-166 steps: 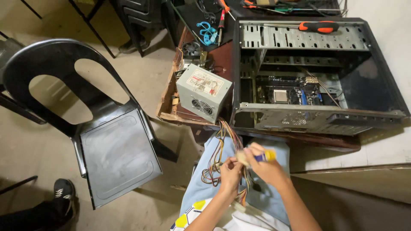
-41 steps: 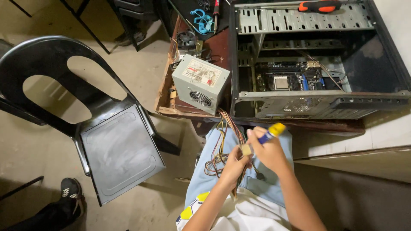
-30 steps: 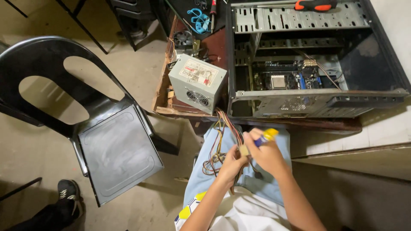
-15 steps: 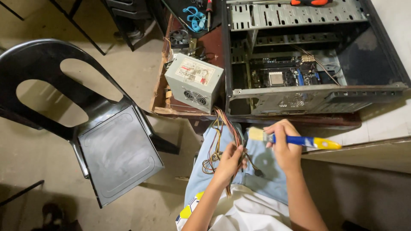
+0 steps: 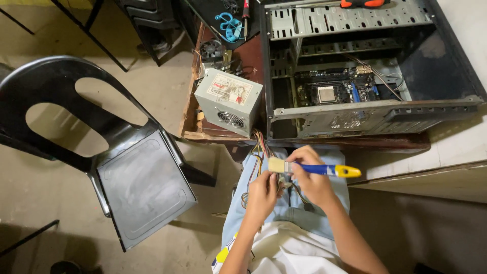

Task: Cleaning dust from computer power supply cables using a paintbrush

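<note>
Brush [image 5: 309, 168]: blue handle, yellow end, pale bristles; held level, bristles pointing left, above the lap. Cable bundle [image 5: 261, 152]: multicoloured wires (red, yellow, orange, black) trailing from the table edge down onto the lap, beneath the bristles.

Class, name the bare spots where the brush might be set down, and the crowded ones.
Free: the black chair seat and the floor behind it. Crowded: the lap, under both hands and cables, and the wooden tray holding the grey box.

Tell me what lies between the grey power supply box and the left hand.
In the head view, a bundle of coloured wires runs from the power supply box down to the left hand, over the wooden edge.
</note>
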